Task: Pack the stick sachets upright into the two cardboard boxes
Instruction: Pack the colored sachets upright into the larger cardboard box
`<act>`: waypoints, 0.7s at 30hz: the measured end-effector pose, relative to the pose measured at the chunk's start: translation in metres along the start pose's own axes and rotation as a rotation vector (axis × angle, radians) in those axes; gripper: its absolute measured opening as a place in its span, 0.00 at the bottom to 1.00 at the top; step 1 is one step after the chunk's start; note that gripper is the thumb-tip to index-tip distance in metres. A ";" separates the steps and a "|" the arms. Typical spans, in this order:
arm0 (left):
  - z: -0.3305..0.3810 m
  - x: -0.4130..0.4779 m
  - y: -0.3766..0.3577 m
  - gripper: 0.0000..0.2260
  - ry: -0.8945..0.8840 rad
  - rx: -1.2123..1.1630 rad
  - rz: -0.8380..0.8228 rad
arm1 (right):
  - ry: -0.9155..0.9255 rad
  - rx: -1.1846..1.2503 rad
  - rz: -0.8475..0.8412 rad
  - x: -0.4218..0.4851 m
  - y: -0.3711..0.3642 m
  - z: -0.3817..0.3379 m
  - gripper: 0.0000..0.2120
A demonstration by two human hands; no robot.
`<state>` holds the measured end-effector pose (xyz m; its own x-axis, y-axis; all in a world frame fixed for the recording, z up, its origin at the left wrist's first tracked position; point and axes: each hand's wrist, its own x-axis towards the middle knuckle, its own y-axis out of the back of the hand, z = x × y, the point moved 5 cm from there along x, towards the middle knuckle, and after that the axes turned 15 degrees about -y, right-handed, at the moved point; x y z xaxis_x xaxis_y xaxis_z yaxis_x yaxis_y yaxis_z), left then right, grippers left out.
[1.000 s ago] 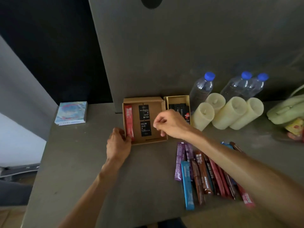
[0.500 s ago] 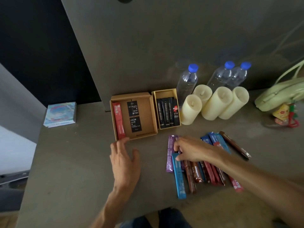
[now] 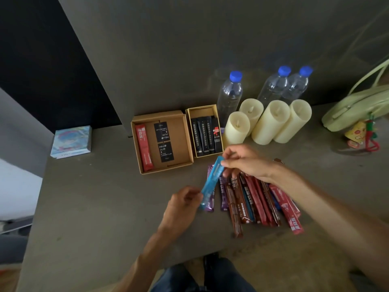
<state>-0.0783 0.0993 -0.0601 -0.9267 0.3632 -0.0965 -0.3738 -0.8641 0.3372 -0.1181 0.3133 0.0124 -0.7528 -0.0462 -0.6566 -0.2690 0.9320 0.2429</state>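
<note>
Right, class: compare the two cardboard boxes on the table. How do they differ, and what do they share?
The left box is wider; the right box is narrow. The left box holds one red sachet against its left wall, much floor bare; the right box holds a row of black sachets across its width. Both are brown cardboard, open-topped, side by side.

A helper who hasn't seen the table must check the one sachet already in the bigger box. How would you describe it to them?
At the back of the table, left of the candles, find the wide box. A red sachet lies inside along its left wall. It is the only red sachet boxed: beside it are black tags, and the narrow box holds black sachets.
</note>
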 end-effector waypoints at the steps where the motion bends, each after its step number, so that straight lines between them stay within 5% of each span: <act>1: -0.001 0.003 0.004 0.06 0.013 -0.035 0.029 | -0.005 0.098 0.006 -0.002 0.005 0.001 0.04; 5: 0.013 0.012 0.020 0.05 0.033 -0.302 0.185 | -0.003 0.297 0.040 -0.004 0.015 0.008 0.07; 9: 0.041 0.030 0.047 0.05 -0.070 -0.374 0.354 | 0.029 0.019 -0.028 -0.009 0.007 0.009 0.09; 13: 0.077 0.052 0.070 0.04 -0.215 -0.207 0.308 | 0.093 -0.304 -0.011 -0.003 -0.016 0.004 0.14; 21: 0.087 0.070 0.076 0.07 -0.191 -0.048 0.222 | 0.137 -0.100 0.069 0.013 -0.042 -0.015 0.05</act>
<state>-0.1686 0.0890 0.0403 -0.9635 0.2189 0.1540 -0.1688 -0.9435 0.2852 -0.1255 0.2681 0.0040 -0.8448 -0.0383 -0.5337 -0.2668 0.8947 0.3582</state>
